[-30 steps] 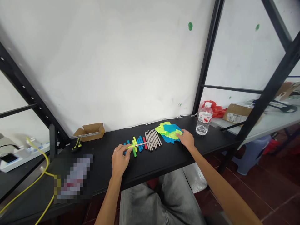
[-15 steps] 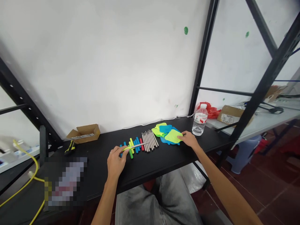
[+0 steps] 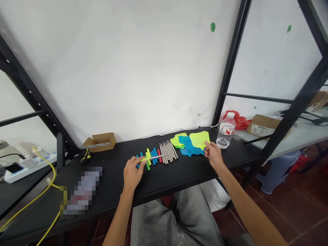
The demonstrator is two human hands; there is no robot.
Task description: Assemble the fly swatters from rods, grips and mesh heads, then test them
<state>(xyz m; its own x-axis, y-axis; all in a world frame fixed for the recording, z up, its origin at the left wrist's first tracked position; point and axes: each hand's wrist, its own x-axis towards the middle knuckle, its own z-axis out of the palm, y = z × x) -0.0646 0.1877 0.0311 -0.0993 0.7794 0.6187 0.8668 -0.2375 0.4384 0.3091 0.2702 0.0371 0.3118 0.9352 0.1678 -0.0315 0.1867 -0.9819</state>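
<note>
My left hand [image 3: 132,173] is closed on a yellow-green handle with a thin metal rod [image 3: 158,157] sticking out to the right. Under it lies a row of short coloured handles [image 3: 149,153], blue, yellow, green and red. Beside them a bundle of grey rods with dark ends [image 3: 168,152] is laid out side by side. My right hand [image 3: 214,154] pinches the narrow end of a yellow-green mesh fly swatter head [image 3: 200,139], raised over the pile. Blue swatter heads [image 3: 191,147] and more yellow-green ones [image 3: 176,141] overlap on the table below it.
A water bottle [image 3: 226,131] stands right of the pile. An open cardboard box [image 3: 102,142] and a yellow-black tool [image 3: 86,156] sit at the left. Yellow cable [image 3: 52,177] runs along the left side. Black shelf posts [image 3: 232,61] frame the black table [image 3: 115,191].
My right hand has picked up the yellow-green swatter head and raised it off the pile, uncovering more blue. My left hand still holds the handle with its rod. The view has shifted slightly.
</note>
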